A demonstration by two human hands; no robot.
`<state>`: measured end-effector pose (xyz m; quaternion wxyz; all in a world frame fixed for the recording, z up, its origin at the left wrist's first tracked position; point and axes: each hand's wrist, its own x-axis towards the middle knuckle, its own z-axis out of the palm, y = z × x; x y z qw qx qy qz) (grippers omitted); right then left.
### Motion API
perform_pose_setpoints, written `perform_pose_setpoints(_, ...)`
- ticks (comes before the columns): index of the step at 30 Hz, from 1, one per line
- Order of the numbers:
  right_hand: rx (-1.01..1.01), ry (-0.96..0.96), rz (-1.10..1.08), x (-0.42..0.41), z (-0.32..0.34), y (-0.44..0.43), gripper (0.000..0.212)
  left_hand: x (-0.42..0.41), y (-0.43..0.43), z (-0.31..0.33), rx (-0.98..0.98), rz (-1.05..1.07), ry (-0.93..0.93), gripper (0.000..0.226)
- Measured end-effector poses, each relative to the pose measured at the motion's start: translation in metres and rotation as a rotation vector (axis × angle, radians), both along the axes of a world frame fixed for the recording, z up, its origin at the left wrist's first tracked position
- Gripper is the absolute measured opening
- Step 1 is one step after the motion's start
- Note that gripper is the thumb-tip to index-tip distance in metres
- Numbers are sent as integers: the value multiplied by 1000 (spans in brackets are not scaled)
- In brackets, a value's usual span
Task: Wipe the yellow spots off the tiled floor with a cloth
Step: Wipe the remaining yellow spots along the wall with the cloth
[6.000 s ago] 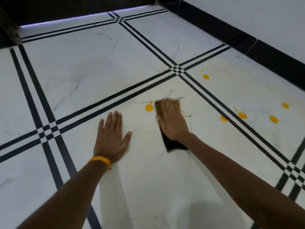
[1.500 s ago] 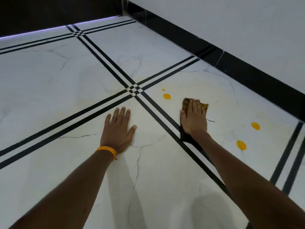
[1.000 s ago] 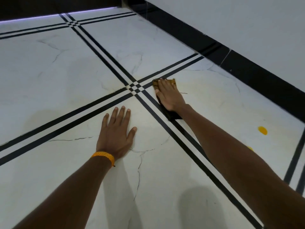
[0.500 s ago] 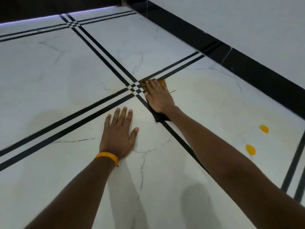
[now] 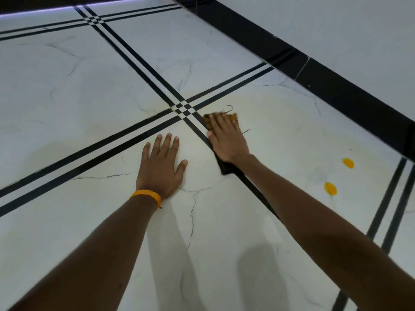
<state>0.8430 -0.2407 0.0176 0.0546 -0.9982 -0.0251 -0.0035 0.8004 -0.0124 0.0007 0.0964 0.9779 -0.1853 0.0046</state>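
I had my right hand (image 5: pixel 228 140) pressed flat, fingers (image 5: pixel 221 122) stretched straight, on the dark, yellow-stained cloth (image 5: pixel 233 117), which lay on the tiled floor (image 5: pixel 67 86) just beside the crossing of black stripes (image 5: pixel 183 108). My left hand (image 5: pixel 160 167), an orange wristband (image 5: pixel 147 196) at its wrist, lay spread and empty on the tile nearby. Two yellow spots (image 5: pixel 330 189) sat well apart, toward the floor's right edge near the black skirting (image 5: pixel 336 86).

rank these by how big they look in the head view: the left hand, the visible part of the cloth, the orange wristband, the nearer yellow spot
1. left hand
2. cloth, mostly hidden under the right hand
3. orange wristband
4. nearer yellow spot

Cloth and wristband look close in size, so their order is unsure.
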Motion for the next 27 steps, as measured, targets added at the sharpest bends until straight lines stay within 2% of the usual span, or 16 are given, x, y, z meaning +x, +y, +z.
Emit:
perform_pose_setpoints(2,31,27,166,-47,0,10,63,-1,1,0,13,6,8,75)
perform_pose_setpoints(4,26,-4,193,-81,-6,-15,62,0,0,-1,10,7,6,74)
perform_pose_setpoints(6,13,-34,64,-87,-8,-53,63,0,1,-3,2,9,-5,72)
perform_pose_setpoints(9,-7,-34,-261,-61,-8,-76,66,-1,-1,-5,10,3,-15,68)
perform_pose_setpoints(11,-5,-32,-319,-51,-5,-61,68,1,1,-4,6,6,-17,70)
perform_pose_setpoints(15,43,-30,-47,-89,-6,-43,66,0,1,-3,10,-7,-29,70)
perform_pose_setpoints(18,43,-11,134,-121,-8,-63,67,1,1,-3,16,3,-20,73)
perform_pose_setpoints(20,32,-18,43,-117,-8,-95,70,-2,0,0,19,-5,-7,75)
perform_pose_setpoints(22,36,11,-192,-104,-3,-123,74,-2,-1,3,8,-3,13,75)
perform_pose_setpoints(24,28,12,-338,-101,-1,-120,78,-2,-2,5,12,7,15,75)
perform_pose_setpoints(27,41,14,-220,-127,-2,-89,76,-4,-1,6,1,3,30,74)
